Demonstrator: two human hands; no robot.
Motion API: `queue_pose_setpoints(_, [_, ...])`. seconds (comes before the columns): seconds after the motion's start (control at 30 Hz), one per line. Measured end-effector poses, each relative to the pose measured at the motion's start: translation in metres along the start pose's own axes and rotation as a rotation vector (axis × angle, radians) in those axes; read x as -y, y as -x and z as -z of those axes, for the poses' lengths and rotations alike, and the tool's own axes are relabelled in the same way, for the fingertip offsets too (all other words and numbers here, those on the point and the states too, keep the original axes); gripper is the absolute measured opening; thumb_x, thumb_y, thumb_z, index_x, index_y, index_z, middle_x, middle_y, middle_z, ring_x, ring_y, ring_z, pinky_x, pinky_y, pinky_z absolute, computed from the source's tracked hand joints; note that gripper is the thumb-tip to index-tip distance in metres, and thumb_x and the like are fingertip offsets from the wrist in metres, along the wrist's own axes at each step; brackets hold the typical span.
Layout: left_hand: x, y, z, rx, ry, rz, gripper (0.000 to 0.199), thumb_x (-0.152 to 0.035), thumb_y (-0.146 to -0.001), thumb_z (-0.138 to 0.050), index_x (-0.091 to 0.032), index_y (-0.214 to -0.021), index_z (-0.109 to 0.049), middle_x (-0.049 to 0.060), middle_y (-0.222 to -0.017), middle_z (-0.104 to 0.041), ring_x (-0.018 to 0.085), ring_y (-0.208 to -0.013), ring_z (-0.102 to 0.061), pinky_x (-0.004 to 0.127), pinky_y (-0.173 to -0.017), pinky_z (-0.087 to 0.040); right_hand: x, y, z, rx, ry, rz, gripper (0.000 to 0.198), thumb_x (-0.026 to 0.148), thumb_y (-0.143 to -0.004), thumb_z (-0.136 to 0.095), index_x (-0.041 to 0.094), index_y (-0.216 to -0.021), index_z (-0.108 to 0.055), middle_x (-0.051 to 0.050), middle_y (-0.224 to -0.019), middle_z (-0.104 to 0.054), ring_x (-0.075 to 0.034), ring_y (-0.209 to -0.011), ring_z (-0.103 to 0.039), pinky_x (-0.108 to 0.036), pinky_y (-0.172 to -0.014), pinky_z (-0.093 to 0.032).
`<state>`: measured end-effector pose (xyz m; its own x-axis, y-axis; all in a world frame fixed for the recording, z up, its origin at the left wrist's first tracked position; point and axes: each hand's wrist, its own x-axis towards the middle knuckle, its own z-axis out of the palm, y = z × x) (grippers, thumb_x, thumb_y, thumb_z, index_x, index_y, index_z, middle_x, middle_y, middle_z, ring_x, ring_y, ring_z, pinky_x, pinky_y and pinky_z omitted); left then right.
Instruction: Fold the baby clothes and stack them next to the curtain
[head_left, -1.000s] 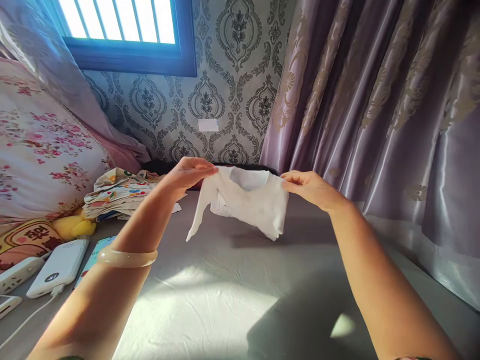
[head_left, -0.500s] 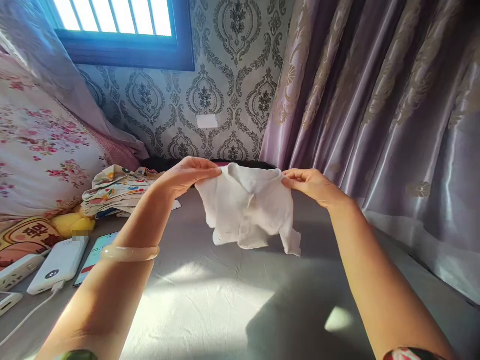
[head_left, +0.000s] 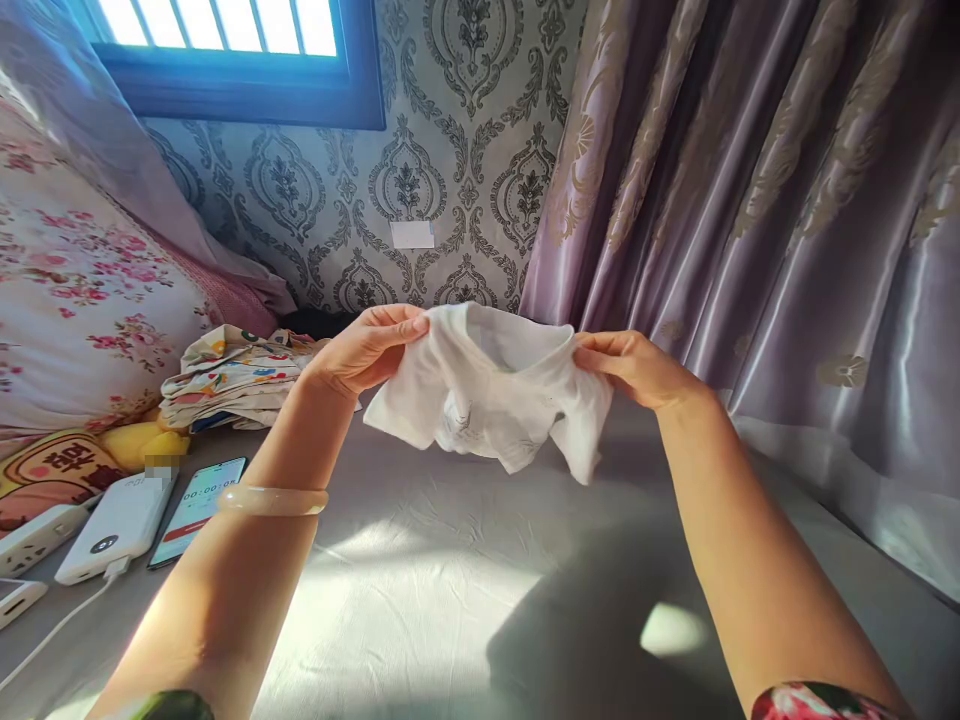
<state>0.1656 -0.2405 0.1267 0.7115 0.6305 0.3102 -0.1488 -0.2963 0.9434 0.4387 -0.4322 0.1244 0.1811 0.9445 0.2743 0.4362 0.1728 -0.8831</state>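
A small white shirt [head_left: 487,390] hangs in the air above the grey bed sheet [head_left: 420,600], stretched between my two hands. My left hand [head_left: 371,345] pinches it at the left shoulder, thumb on top. At the other shoulder my right hand [head_left: 626,365] grips the cloth, its fingertips partly hidden by the fabric. The neckline faces up and gapes wide, with the sleeves and hem drooping below in folds. A pale bangle [head_left: 274,500] circles my left forearm.
Left of my arm lie folded patterned clothes [head_left: 232,380], a phone [head_left: 196,515], a white power bank [head_left: 120,525] with a cable, and a power strip [head_left: 37,540]. A yellow plush [head_left: 139,445] rests behind them. Purple curtains [head_left: 750,200] line the right side.
The shirt has swung and been lifted slightly; its hem is higher, and its neckline has spread wider. Both hands keep their hold, moving a little farther apart.
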Motion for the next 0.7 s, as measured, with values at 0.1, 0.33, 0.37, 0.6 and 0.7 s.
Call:
queue_pose_setpoints(0.1, [0.004, 0.0, 0.001, -0.012, -0.063, 0.056, 0.037, -0.044, -0.054, -0.088, -0.016, -0.073, -0.073, 0.005, -0.07, -0.071, 0.017, -0.065, -0.064, 0.033, -0.067, -0.054, -0.001, 0.0, 0.0, -0.115, 0.066, 0.012, 0.045, 0.058, -0.06, -0.082, 0.018, -0.079, -0.077, -0.005, -0.09, -0.072, -0.023, -0.091, -0.065, -0.039, -0.087, -0.048])
queue_pose_setpoints(0.33, [0.009, 0.001, 0.003, -0.014, 0.006, 0.022, 0.038, -0.05, -0.062, -0.081, -0.017, -0.077, -0.072, 0.005, -0.069, -0.069, 0.018, -0.063, -0.064, 0.032, -0.06, -0.052, -0.006, -0.004, 0.0, -0.078, 0.005, 0.023, 0.043, 0.058, -0.062, -0.081, 0.02, -0.08, -0.076, -0.004, -0.083, -0.072, -0.022, -0.088, -0.065, -0.037, -0.085, -0.049])
queue_pose_setpoints(0.37, [0.01, -0.001, 0.003, -0.03, -0.02, 0.035, 0.038, -0.049, -0.061, -0.082, -0.016, -0.079, -0.072, 0.005, -0.07, -0.069, 0.017, -0.063, -0.063, 0.03, -0.059, -0.051, -0.009, -0.006, -0.001, -0.127, 0.037, 0.011, 0.042, 0.057, -0.062, -0.082, 0.02, -0.08, -0.075, -0.003, -0.081, -0.072, -0.02, -0.086, -0.064, -0.036, -0.084, -0.049])
queue_pose_setpoints(0.6, [0.023, -0.015, -0.007, -0.248, -0.039, -0.111, 0.033, -0.045, -0.069, -0.076, -0.016, -0.083, -0.066, 0.0, -0.068, -0.062, 0.01, -0.055, -0.054, 0.021, -0.051, -0.042, -0.033, -0.026, -0.01, -0.347, 0.097, 0.118, 0.036, 0.055, -0.074, -0.071, 0.02, -0.08, -0.067, 0.001, -0.075, -0.067, -0.014, -0.071, -0.058, -0.029, -0.071, -0.047])
queue_pose_setpoints(0.7, [0.027, -0.02, -0.015, -0.31, -0.066, -0.188, 0.022, -0.038, -0.077, -0.068, -0.019, -0.082, -0.06, -0.005, -0.06, -0.051, 0.007, -0.048, -0.044, 0.019, -0.046, -0.032, -0.04, -0.034, -0.014, -0.445, 0.18, 0.231, 0.033, 0.052, -0.079, -0.064, 0.02, -0.082, -0.064, 0.001, -0.075, -0.064, -0.014, -0.07, -0.057, -0.027, -0.068, -0.045])
